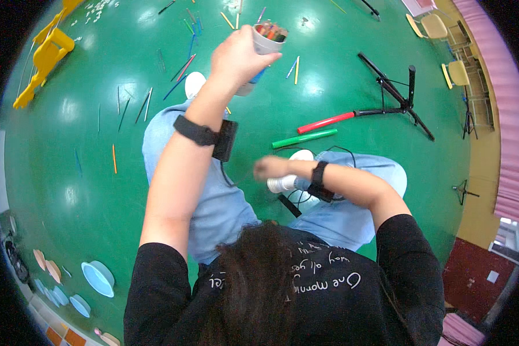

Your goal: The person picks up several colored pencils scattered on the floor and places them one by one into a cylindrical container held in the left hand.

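My left hand (236,53) is stretched far forward, wrapped round a whitish cup (265,44). Several colored pencils (273,32) stand in the cup with their ends above its rim. Under that hand a blue and whitish object (251,84) shows in part; my hand hides the rest. My right hand (271,168) is low between my bent legs, just by a white shoe (282,183). Motion smears its fingers, and I cannot make out anything in them. Both wrists wear black straps with a dark box.
Colored pencils (114,158) lie scattered over the green floor, mostly ahead and left. A green tube (304,139) and a red tube (327,123) lie near a black tripod (405,105) at right. Light blue basins (99,279) are at lower left, yellow chairs (433,26) at far right.
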{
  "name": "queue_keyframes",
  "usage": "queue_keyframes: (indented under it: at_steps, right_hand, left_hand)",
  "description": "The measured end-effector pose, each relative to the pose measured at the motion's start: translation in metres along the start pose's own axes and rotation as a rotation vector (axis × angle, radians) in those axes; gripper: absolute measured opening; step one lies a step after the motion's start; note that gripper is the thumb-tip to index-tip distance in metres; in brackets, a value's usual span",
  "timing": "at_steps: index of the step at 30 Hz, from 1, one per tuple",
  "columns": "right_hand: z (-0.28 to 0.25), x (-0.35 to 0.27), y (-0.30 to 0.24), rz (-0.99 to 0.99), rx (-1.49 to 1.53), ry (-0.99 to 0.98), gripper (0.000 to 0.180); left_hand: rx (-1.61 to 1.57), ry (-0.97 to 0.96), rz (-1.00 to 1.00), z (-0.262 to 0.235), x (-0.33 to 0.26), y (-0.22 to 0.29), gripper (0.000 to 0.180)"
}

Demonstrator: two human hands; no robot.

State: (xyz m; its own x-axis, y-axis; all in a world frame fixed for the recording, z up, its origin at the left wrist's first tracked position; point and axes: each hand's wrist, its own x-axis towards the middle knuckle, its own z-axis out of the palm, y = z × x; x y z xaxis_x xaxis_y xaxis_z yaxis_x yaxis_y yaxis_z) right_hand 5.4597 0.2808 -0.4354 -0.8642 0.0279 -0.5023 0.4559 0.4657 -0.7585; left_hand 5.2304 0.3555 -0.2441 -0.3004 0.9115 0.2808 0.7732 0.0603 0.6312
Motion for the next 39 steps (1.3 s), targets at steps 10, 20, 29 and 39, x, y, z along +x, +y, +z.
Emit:
queue_keyframes:
  at_steps: [10, 20, 29, 39]
  right_hand:
    - [0.067, 0.035, -0.067, 0.289, -0.075, -1.128, 0.053]
    - [0.140, 0.042, 0.001, 0.283, -0.027, -1.349, 0.044]
    - [0.156, 0.052, -0.003, 0.321, 0.178, -1.462, 0.080]
    - [0.150, 0.060, -0.013, 0.314, 0.149, -1.512, 0.071]
  left_hand:
    - [-0.021, 0.005, -0.068, -0.011, -0.004, -0.011, 0.061]
    - [-0.227, 0.014, -0.098, -0.003, -0.008, -0.045, 0.065]
    - [-0.264, 0.030, -0.220, -0.019, -0.037, -0.038, 0.053]
    - [-0.329, -0.131, -0.280, 0.002, 0.005, -0.022, 0.055]
